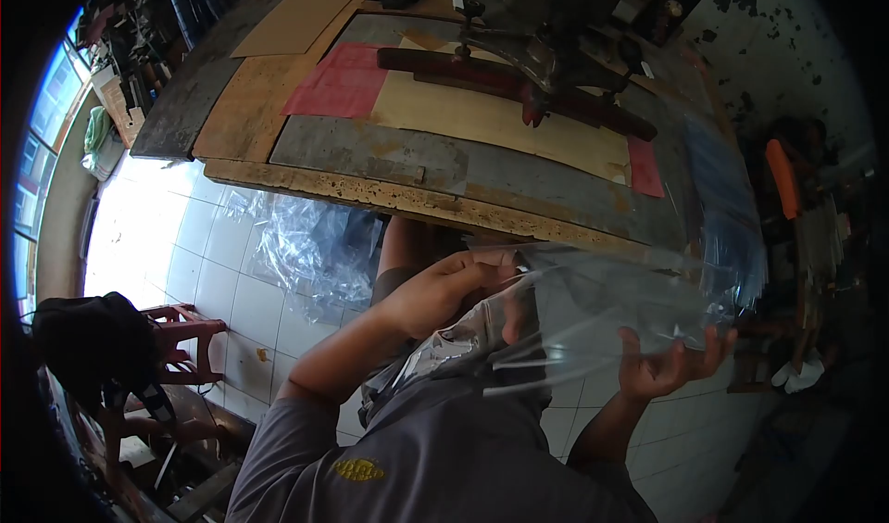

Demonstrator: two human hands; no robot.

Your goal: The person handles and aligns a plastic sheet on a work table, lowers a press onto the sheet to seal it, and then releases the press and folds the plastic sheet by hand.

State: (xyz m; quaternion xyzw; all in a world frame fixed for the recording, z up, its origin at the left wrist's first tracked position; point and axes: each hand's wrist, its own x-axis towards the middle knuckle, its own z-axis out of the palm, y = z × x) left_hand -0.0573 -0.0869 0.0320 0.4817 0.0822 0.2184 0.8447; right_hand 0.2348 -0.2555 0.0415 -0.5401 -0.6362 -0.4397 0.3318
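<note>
A clear plastic sheet (593, 310), possibly a flat bag, hangs in front of my body just below the table's front edge. My left hand (454, 291) pinches its left edge between thumb and fingers. Beneath its right side, my right hand (671, 365) is palm up with the fingers spread and curved, touching or close to the plastic. On the worktable (370, 157) beyond lie a yellow sheet (500, 120) and a red sheet (338, 80), under a dark metal bar (509, 83) of a press-like machine.
A stack of clear plastic sheets (727, 208) lies at the table's right end. Crumpled clear plastic (315, 245) is on the tiled floor at left. A red stool (190, 342) stands near a black bag (97, 347). Brown cardboard (301, 13) lies on the table's far left.
</note>
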